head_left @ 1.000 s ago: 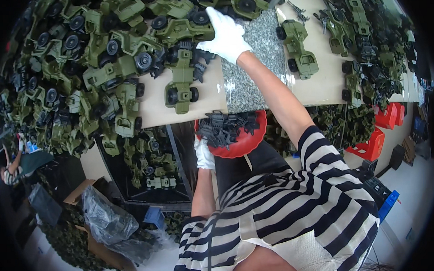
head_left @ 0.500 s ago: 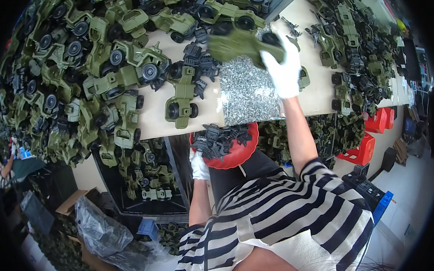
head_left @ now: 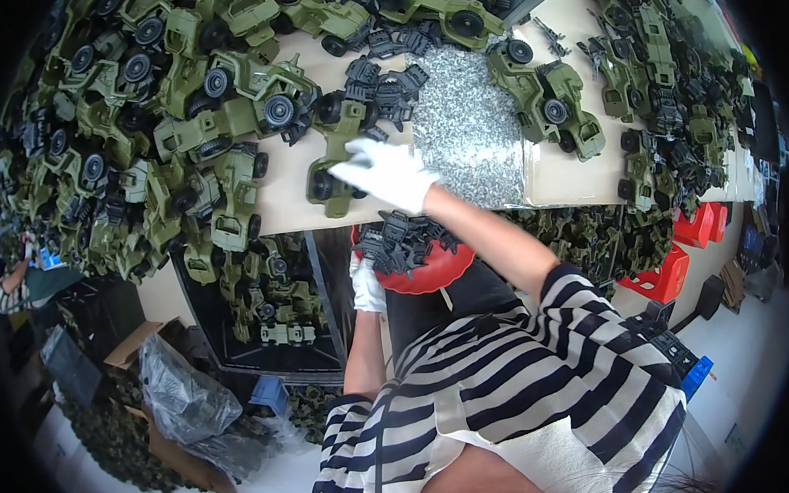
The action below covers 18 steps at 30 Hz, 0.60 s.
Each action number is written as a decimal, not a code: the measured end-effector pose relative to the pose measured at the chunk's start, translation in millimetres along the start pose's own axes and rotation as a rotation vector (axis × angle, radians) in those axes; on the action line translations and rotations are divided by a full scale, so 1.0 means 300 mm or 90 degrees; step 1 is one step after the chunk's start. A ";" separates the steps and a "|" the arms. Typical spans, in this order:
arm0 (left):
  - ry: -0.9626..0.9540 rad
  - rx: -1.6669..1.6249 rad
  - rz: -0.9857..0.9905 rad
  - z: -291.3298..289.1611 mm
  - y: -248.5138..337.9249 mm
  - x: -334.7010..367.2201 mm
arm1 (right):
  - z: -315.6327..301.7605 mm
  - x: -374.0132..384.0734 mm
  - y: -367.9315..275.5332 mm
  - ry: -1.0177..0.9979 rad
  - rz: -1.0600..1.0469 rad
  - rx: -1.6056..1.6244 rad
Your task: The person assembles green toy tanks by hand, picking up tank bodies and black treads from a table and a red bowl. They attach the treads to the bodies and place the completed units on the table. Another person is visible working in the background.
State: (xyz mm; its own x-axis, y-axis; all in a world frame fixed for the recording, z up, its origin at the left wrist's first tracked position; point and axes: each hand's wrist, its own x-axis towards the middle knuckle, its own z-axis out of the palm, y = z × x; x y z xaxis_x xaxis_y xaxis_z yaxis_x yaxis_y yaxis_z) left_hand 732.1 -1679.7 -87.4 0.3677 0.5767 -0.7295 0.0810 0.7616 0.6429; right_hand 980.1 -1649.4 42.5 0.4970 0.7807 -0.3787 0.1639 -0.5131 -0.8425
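The table (head_left: 280, 198) carries a heap (head_left: 146, 112) of olive cars on its left; a loose slip there, from cars stacked wheel on wheel, could spill some over the front edge. The grey slab (head_left: 465, 161) lies in the middle, two overlapping cars (head_left: 574, 101) to its right. Below the edge, the red bowl (head_left: 439, 275) sits near the lap, and the left hand (head_left: 367, 286) seems closed on its left rim; a tilt there could tip it. One car (head_left: 332, 144) lies left of the slab. The right hand (head_left: 388, 173) is over its near end, fingers stretched and apart, gripping nothing visible; whether they touch it I cannot tell. A careless sweep could knock the dark parts (head_left: 389, 86) beside it. More parts (head_left: 405, 243) crowd the bowl.
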 end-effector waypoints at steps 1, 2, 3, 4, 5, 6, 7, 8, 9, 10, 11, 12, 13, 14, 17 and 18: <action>0.009 0.010 0.001 -0.003 -0.005 -0.004 | 0.086 0.009 -0.006 0.029 -0.028 0.061; 0.003 0.002 -0.003 -0.007 -0.010 -0.006 | 0.152 0.030 0.006 0.042 -0.116 0.077; -0.005 -0.006 -0.007 -0.004 -0.010 -0.006 | 0.185 0.040 0.012 0.056 -0.205 0.090; -0.011 -0.018 -0.009 -0.006 -0.012 -0.005 | 0.177 0.040 0.005 0.008 -0.178 0.096; -0.010 -0.011 0.001 -0.014 -0.018 -0.006 | 0.140 0.040 0.002 0.021 -0.197 0.052; -0.008 -0.004 0.011 -0.024 -0.029 -0.005 | 0.091 0.055 0.022 0.094 -0.250 -0.129; -0.009 0.004 0.020 -0.037 -0.044 0.002 | 0.022 0.056 -0.003 0.225 -0.242 -0.315; -0.010 -0.040 0.039 -0.066 -0.086 0.031 | -0.048 0.113 0.055 0.354 -0.388 -0.352; -0.019 -0.042 0.042 -0.070 -0.089 0.038 | -0.131 0.167 0.067 0.327 -0.327 -0.402; -0.030 -0.043 0.044 -0.066 -0.085 0.042 | -0.179 0.214 0.079 0.349 -0.321 -0.466; -0.040 -0.044 0.047 -0.064 -0.086 0.046 | -0.223 0.270 0.089 0.236 -0.277 -0.520; -0.039 -0.033 0.044 -0.065 -0.088 0.057 | -0.237 0.300 0.125 0.182 -0.275 -0.561; -0.037 -0.036 0.049 -0.069 -0.091 0.057 | -0.227 0.306 0.128 0.118 -0.279 -0.598; -0.036 -0.038 0.054 -0.071 -0.094 0.060 | -0.229 0.287 0.140 0.104 -0.271 -0.571; -0.048 -0.040 0.044 -0.059 -0.066 0.050 | -0.135 0.133 0.217 0.182 -0.174 -0.456; -0.047 -0.043 0.049 -0.067 -0.071 0.053 | -0.093 0.062 0.231 0.194 -0.155 -0.425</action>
State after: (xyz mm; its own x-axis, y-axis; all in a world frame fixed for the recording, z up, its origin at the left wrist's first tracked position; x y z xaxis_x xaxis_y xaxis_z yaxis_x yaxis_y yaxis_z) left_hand 717.7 -1680.7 -117.4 0.4384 0.6128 -0.6575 -0.0126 0.7356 0.6773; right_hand 1024.6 -1680.4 -12.1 0.5780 0.8160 -0.0081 0.7300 -0.5215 -0.4417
